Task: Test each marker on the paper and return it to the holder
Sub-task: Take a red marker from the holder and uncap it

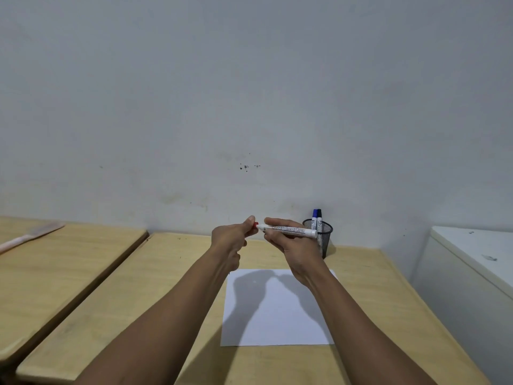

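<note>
Both hands are raised above the wooden table (155, 287). My right hand (291, 245) grips the white barrel of a red board marker (288, 230), held level. My left hand (231, 240) pinches the marker's red cap (254, 225) at its left end; whether the cap is on or off the tip I cannot tell. A blank white sheet of paper (277, 315) lies flat on the table below the hands. Behind my right hand stands a black mesh holder (324, 237) with a blue marker (314, 218) and a black marker (319, 219) upright in it.
A second wooden table (55, 262) stands to the left with a pale flat tool (30, 236) lying on it. A white cabinet (472, 262) sits at the right. A grey wall closes off the back.
</note>
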